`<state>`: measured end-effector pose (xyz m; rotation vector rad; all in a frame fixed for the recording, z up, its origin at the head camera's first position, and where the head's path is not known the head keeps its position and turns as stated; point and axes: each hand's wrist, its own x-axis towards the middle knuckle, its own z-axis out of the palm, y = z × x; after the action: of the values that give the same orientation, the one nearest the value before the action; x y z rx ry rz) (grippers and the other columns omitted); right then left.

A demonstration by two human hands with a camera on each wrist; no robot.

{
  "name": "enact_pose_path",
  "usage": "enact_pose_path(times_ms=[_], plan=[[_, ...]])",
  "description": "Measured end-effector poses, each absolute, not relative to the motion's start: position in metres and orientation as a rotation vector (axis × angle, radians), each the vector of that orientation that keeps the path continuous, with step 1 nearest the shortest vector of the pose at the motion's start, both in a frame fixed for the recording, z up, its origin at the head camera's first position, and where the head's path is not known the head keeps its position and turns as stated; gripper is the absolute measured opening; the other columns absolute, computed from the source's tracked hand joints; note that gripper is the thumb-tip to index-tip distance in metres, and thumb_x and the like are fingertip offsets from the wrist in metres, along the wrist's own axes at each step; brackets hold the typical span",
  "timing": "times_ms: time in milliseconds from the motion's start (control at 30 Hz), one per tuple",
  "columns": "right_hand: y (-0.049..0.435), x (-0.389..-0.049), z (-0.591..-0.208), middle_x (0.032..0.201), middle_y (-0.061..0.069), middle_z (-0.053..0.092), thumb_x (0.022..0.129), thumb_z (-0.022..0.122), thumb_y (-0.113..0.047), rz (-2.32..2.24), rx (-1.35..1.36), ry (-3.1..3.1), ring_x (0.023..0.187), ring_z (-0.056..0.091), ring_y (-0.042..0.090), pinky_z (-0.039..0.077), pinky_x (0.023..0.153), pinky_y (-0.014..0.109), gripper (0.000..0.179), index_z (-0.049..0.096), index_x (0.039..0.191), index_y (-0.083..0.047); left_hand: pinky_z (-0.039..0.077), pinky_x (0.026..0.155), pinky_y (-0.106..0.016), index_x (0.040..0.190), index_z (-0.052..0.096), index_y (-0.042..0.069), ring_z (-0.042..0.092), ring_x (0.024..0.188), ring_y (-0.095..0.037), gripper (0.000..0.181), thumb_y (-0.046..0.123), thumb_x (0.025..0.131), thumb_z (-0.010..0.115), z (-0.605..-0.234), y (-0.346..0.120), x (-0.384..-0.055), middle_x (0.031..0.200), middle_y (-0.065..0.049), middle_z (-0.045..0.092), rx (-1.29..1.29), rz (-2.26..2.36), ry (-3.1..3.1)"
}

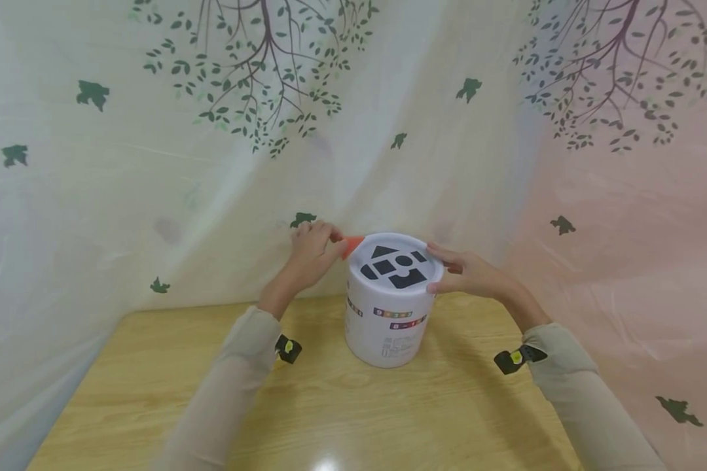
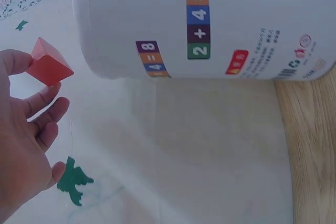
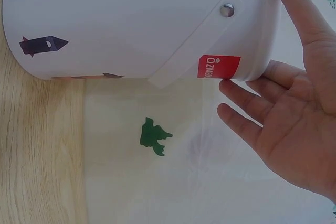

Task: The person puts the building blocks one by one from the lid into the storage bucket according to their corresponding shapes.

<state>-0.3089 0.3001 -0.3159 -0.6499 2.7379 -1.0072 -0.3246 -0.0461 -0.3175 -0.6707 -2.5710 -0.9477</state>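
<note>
A white bucket with printed sums stands on the table, its white lid cut with several dark shaped openings. Between thumb and fingertips my left hand pinches an orange-red triangular block, beside the lid's left edge. The left wrist view shows the block tilted and apart from the bucket wall. My right hand holds the bucket's rim on the right side, thumb toward the front and fingers farther back. In the right wrist view, a pale handle strap lies along the bucket wall near the fingers.
The wooden table carries the bucket close to its back edge. Behind it hangs a pale curtain with printed branches and green birds. Dark wrist cameras are strapped on both forearms.
</note>
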Motion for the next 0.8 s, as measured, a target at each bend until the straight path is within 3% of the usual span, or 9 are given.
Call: enact_pose_path(times_ms=[367,800], plan=[[0.301,-0.309,-0.317,0.171,0.005,0.015,0.084,0.081,-0.047,-0.997,-0.656,2.734,0.149,0.033,0.048,0.037,0.113,0.062,0.101,0.024,0.163,-0.022,0.022,0.108,-0.056,0.12,0.062,0.008,0.038,0.119,-0.031,0.038,0.039,0.102,0.05,-0.31,-0.015,-0.338,0.121,-0.011,0.056,-0.684,-0.875,-2.648],[0.303,-0.313,-0.316,0.171,0.006,0.019,0.086,0.08,-0.044,-0.984,-0.675,2.731,0.149,0.033,0.047,0.035,0.115,0.062,0.097,0.025,0.162,-0.021,0.029,0.105,-0.052,0.121,0.065,0.01,0.039,0.121,-0.031,0.04,0.043,0.102,0.051,-0.31,0.008,-0.347,0.121,-0.01,0.057,-0.691,-0.725,-2.741]])
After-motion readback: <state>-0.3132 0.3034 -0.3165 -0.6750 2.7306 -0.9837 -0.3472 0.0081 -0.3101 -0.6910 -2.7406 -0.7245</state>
